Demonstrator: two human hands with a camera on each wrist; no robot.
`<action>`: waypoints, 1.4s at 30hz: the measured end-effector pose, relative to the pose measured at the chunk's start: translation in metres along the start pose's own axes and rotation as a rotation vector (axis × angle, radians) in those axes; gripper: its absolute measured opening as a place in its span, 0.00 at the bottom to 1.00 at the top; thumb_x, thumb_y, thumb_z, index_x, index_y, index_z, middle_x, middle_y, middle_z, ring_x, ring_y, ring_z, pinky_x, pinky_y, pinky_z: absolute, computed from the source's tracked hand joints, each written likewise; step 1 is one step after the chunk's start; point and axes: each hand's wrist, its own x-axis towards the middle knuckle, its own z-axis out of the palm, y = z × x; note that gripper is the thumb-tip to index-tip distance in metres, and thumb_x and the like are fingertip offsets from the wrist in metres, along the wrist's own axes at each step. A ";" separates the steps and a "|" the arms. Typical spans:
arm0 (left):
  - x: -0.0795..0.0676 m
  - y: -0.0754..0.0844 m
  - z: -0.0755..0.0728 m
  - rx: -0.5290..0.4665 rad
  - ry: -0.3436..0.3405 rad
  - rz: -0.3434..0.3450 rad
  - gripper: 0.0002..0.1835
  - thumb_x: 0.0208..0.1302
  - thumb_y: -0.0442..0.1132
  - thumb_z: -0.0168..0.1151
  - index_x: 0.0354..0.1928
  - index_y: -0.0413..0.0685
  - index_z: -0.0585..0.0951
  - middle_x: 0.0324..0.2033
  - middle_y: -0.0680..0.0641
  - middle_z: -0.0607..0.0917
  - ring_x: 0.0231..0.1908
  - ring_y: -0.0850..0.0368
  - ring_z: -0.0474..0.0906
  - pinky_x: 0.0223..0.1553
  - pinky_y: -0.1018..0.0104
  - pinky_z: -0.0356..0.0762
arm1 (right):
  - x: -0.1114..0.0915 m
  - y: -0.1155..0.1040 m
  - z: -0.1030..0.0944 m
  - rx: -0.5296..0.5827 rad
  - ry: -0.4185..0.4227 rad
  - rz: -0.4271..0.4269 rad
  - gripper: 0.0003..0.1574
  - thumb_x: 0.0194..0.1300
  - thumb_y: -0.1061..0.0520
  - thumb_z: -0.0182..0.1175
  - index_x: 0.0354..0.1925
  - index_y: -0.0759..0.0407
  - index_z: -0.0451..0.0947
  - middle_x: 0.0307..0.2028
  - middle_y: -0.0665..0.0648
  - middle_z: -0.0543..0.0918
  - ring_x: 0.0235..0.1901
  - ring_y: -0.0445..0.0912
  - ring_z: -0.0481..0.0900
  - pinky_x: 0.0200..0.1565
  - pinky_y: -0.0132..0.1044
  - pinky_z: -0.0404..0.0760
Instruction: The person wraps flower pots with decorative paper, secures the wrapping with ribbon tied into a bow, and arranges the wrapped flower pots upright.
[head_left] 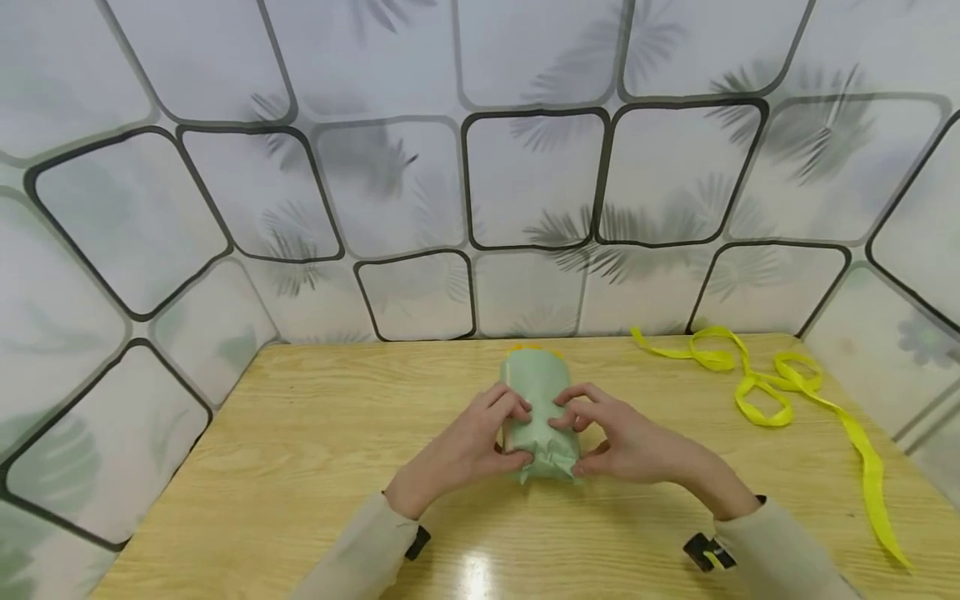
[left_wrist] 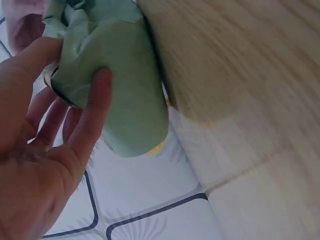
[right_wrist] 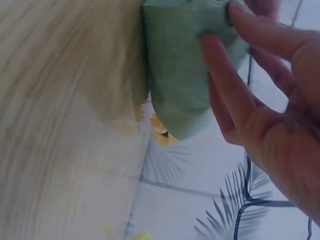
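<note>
A small bouquet in pale green wrapping paper [head_left: 536,387] lies on the table, its crumpled, gathered end toward the person. Yellow flowers [right_wrist: 164,135] peek out of the far end. From the left, my left hand [head_left: 472,442] grips the wrap, thumb at the gathered end and fingertips on top. My right hand [head_left: 633,437] grips the opposite side, its thumb low near the crumpled edge and its fingers bent against the paper. In the left wrist view, the index finger [left_wrist: 97,105] presses along the green paper, and folds bunch up near the thumb.
A long yellow ribbon [head_left: 765,387] lies in loops on the right of the wooden table [head_left: 300,467], its tail running toward the front right. A patterned white backdrop [head_left: 405,183] with dark outlines and grey leaves stands behind and beside the table.
</note>
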 end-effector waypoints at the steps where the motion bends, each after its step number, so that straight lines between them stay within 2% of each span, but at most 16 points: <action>1: 0.000 0.001 -0.002 -0.033 -0.024 -0.015 0.20 0.62 0.37 0.75 0.50 0.43 0.75 0.55 0.45 0.76 0.54 0.52 0.76 0.46 0.71 0.82 | 0.002 0.001 0.001 -0.033 0.022 -0.016 0.29 0.57 0.65 0.76 0.56 0.60 0.79 0.63 0.63 0.68 0.49 0.52 0.78 0.36 0.30 0.87; 5: 0.001 0.003 -0.012 -0.188 -0.156 -0.092 0.24 0.60 0.31 0.73 0.55 0.42 0.72 0.61 0.43 0.70 0.58 0.50 0.73 0.38 0.75 0.83 | 0.009 0.002 0.010 -0.195 0.125 -0.070 0.28 0.51 0.65 0.79 0.48 0.59 0.76 0.55 0.60 0.71 0.41 0.45 0.82 0.33 0.34 0.86; 7: 0.001 0.003 -0.017 -0.246 -0.218 -0.127 0.29 0.57 0.28 0.74 0.58 0.43 0.70 0.64 0.44 0.66 0.62 0.49 0.70 0.42 0.74 0.84 | 0.013 0.001 0.014 -0.245 0.160 -0.071 0.27 0.50 0.66 0.79 0.43 0.58 0.73 0.52 0.59 0.72 0.39 0.44 0.83 0.34 0.36 0.86; 10: 0.001 0.003 -0.020 -0.232 -0.251 -0.103 0.33 0.55 0.28 0.77 0.60 0.42 0.69 0.65 0.43 0.65 0.64 0.47 0.68 0.44 0.73 0.84 | 0.016 -0.001 0.019 -0.284 0.185 -0.047 0.28 0.49 0.67 0.79 0.38 0.56 0.69 0.51 0.59 0.72 0.38 0.45 0.85 0.37 0.36 0.87; 14: 0.000 0.000 -0.016 -0.121 -0.170 -0.026 0.28 0.55 0.28 0.77 0.55 0.41 0.72 0.61 0.41 0.70 0.60 0.47 0.72 0.37 0.77 0.82 | 0.017 -0.002 0.020 -0.282 0.180 -0.042 0.28 0.49 0.66 0.80 0.39 0.57 0.71 0.51 0.60 0.72 0.39 0.48 0.86 0.39 0.38 0.88; 17: -0.002 -0.002 -0.011 -0.091 -0.088 -0.028 0.25 0.52 0.25 0.75 0.51 0.42 0.74 0.56 0.42 0.73 0.55 0.50 0.75 0.33 0.79 0.80 | 0.017 -0.002 0.019 -0.266 0.176 -0.072 0.28 0.50 0.64 0.81 0.44 0.60 0.75 0.52 0.61 0.72 0.41 0.50 0.86 0.39 0.40 0.88; 20: -0.005 -0.002 -0.007 -0.079 -0.024 -0.049 0.25 0.50 0.23 0.74 0.49 0.43 0.75 0.52 0.44 0.74 0.50 0.52 0.75 0.32 0.79 0.79 | 0.018 -0.001 0.019 -0.280 0.185 -0.109 0.28 0.48 0.60 0.82 0.45 0.59 0.79 0.51 0.60 0.74 0.41 0.50 0.85 0.41 0.41 0.88; 22: -0.006 -0.001 -0.005 -0.050 0.006 -0.048 0.25 0.49 0.23 0.74 0.48 0.43 0.75 0.49 0.44 0.74 0.46 0.53 0.74 0.32 0.78 0.78 | 0.020 -0.001 0.021 -0.304 0.198 -0.112 0.25 0.47 0.59 0.82 0.40 0.56 0.78 0.49 0.58 0.74 0.41 0.47 0.85 0.41 0.39 0.87; 26: -0.006 0.001 -0.005 -0.009 -0.001 -0.037 0.25 0.50 0.26 0.75 0.49 0.43 0.74 0.48 0.45 0.73 0.45 0.54 0.72 0.33 0.77 0.76 | 0.025 -0.006 0.025 -0.357 0.220 -0.079 0.25 0.49 0.60 0.82 0.31 0.52 0.71 0.45 0.55 0.73 0.39 0.44 0.83 0.39 0.33 0.85; 28: -0.006 0.002 -0.007 -0.056 -0.045 -0.056 0.26 0.52 0.28 0.75 0.51 0.44 0.73 0.50 0.46 0.72 0.47 0.54 0.72 0.35 0.76 0.77 | 0.025 -0.010 0.027 -0.384 0.234 -0.057 0.25 0.48 0.62 0.80 0.30 0.52 0.70 0.44 0.54 0.72 0.36 0.42 0.81 0.36 0.30 0.82; 31: -0.006 0.001 -0.009 -0.160 -0.110 -0.125 0.25 0.56 0.32 0.72 0.54 0.47 0.72 0.53 0.48 0.69 0.50 0.56 0.70 0.37 0.75 0.81 | 0.025 -0.013 0.029 -0.425 0.257 -0.034 0.24 0.46 0.63 0.78 0.31 0.51 0.71 0.42 0.53 0.72 0.34 0.38 0.77 0.34 0.29 0.78; 33: -0.005 0.002 -0.009 -0.195 -0.118 -0.153 0.23 0.61 0.37 0.71 0.54 0.49 0.71 0.53 0.49 0.69 0.50 0.57 0.69 0.37 0.73 0.82 | 0.024 -0.013 0.029 -0.438 0.272 -0.037 0.24 0.45 0.64 0.78 0.31 0.51 0.71 0.41 0.52 0.72 0.33 0.37 0.76 0.34 0.28 0.76; 35: -0.004 0.002 -0.007 -0.168 -0.088 -0.141 0.21 0.66 0.43 0.70 0.55 0.50 0.72 0.51 0.49 0.70 0.49 0.58 0.70 0.40 0.73 0.80 | 0.023 -0.012 0.029 -0.445 0.278 -0.049 0.25 0.46 0.63 0.80 0.29 0.51 0.70 0.40 0.52 0.73 0.34 0.37 0.76 0.34 0.29 0.77; 37: -0.003 0.002 -0.005 -0.114 -0.034 -0.104 0.21 0.66 0.46 0.72 0.55 0.50 0.74 0.49 0.49 0.73 0.45 0.57 0.71 0.41 0.72 0.78 | 0.022 -0.010 0.028 -0.430 0.274 -0.069 0.27 0.47 0.62 0.82 0.29 0.51 0.70 0.40 0.51 0.74 0.34 0.38 0.77 0.34 0.31 0.79; 40: -0.001 0.004 -0.002 -0.045 0.038 -0.063 0.21 0.63 0.45 0.74 0.54 0.50 0.77 0.46 0.49 0.75 0.41 0.57 0.71 0.43 0.70 0.75 | 0.021 -0.006 0.026 -0.398 0.276 -0.108 0.28 0.46 0.57 0.83 0.29 0.51 0.69 0.39 0.50 0.74 0.36 0.39 0.79 0.35 0.34 0.82; 42: 0.000 0.005 0.000 -0.034 0.061 -0.047 0.20 0.62 0.43 0.75 0.53 0.50 0.79 0.46 0.49 0.76 0.40 0.57 0.71 0.42 0.69 0.76 | 0.021 -0.004 0.025 -0.382 0.291 -0.132 0.28 0.45 0.55 0.83 0.29 0.51 0.69 0.38 0.49 0.74 0.35 0.38 0.79 0.34 0.35 0.82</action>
